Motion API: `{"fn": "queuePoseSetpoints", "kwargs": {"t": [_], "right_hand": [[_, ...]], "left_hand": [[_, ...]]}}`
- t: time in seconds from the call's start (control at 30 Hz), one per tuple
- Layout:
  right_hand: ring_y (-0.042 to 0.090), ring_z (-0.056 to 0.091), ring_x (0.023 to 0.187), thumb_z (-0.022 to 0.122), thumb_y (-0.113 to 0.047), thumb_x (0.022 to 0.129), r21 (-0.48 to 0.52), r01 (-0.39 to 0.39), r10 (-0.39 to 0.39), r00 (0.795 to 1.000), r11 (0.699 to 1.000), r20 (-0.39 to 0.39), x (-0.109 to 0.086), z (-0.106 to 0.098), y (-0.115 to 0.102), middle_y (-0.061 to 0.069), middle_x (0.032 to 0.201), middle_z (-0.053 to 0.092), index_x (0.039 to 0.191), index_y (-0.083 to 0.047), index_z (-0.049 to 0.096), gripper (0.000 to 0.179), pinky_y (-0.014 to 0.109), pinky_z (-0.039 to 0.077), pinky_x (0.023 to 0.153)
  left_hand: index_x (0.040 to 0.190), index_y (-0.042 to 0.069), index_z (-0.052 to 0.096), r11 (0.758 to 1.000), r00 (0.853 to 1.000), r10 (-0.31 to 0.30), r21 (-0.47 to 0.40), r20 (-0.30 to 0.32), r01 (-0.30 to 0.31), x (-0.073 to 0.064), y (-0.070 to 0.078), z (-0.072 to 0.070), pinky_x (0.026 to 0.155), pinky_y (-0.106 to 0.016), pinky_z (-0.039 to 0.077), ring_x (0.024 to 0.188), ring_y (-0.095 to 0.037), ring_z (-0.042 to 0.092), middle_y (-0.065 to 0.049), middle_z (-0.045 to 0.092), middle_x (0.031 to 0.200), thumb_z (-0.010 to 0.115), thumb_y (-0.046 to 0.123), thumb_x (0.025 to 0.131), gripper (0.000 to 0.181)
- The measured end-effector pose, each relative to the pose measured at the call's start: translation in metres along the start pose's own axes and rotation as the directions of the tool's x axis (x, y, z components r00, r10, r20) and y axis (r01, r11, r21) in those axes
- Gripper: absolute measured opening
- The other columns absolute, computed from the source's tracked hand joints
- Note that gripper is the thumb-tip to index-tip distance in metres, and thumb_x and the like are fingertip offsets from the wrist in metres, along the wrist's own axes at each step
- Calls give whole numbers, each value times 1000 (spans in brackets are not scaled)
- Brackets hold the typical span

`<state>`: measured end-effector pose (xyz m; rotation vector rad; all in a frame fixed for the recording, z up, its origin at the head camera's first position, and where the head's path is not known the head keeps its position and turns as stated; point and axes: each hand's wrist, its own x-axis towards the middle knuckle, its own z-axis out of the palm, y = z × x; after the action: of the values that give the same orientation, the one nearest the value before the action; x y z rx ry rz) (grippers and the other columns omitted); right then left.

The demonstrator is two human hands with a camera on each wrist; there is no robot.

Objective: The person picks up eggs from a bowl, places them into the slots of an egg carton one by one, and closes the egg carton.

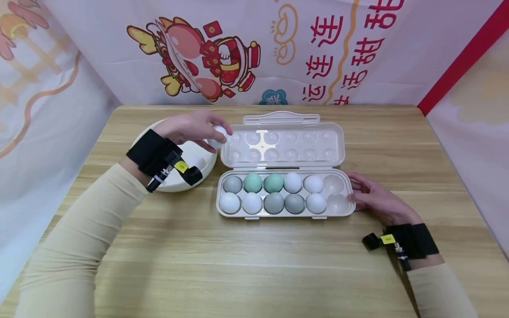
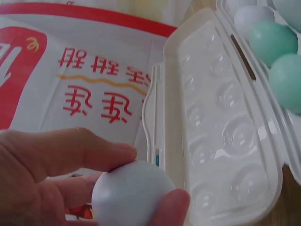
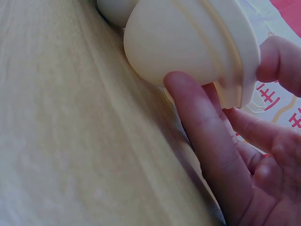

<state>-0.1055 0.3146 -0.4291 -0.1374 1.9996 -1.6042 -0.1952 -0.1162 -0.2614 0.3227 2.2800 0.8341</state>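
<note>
My left hand [image 1: 195,126] pinches a white egg [image 2: 131,195] between thumb and fingertips. It is above the right rim of a white bowl [image 1: 175,187], beside the raised lid of the egg carton [image 1: 338,205]. Pale eggs in green, grey-blue and white fill most of the carton's two rows. At the right end, the last two cups hold no egg. There my right hand [image 1: 375,201] grips the carton's end, thumb against the underside of a rounded cup and another finger at the rim in the right wrist view.
The clear dimpled lid [image 1: 281,142] lies folded back behind the carton. Inside the bowl is a white egg [image 1: 195,161], partly shaded by the left arm. A printed cloth [image 1: 238,53] hangs behind the wooden table [image 1: 254,269] and along its sides.
</note>
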Motion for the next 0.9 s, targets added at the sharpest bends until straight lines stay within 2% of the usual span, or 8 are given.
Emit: {"fn": "queuePoseSetpoints", "kwargs": {"t": [0.23,0.33,0.57,0.73,0.9], "right_hand": [[17,57,98,60,-16,87,11,-6,6,1000,1000,0,0,1,-2,23,135,37,144,-9,20,70,31,52,76],[18,57,98,61,-17,87,4,-9,9,1000,1000,-7,0,2,-2,25,137,35,144,-9,20,70,31,52,76],[18,56,103,61,-18,87,-1,-1,1,1000,1000,-13,-2,1,0,23,138,38,144,-12,24,68,33,53,78],[21,56,103,61,-17,86,6,-15,15,1000,1000,-18,-2,0,-2,25,139,36,144,-12,23,69,34,53,78],[22,56,102,60,-15,87,18,-8,8,1000,1000,-10,-1,1,-2,25,138,37,144,-11,24,68,34,53,78]], "left_hand": [[126,6,46,993,989,113,6,99,-114,8,21,16,79,-40,55,105,-31,51,-16,39,133,58,7,87,41],[126,4,42,991,983,136,-7,123,-136,14,30,23,78,-41,55,100,-31,53,-15,39,132,60,5,85,45],[116,3,38,982,965,191,-25,182,-189,30,58,48,74,-40,56,92,-26,55,-14,40,131,60,-1,81,42],[113,3,39,965,935,259,-24,243,-261,49,81,70,69,-37,57,93,-23,54,-15,46,126,61,-4,79,41],[110,3,42,938,903,327,23,280,-347,67,99,95,66,-37,57,94,-21,52,-12,50,114,61,-3,77,39]]}}
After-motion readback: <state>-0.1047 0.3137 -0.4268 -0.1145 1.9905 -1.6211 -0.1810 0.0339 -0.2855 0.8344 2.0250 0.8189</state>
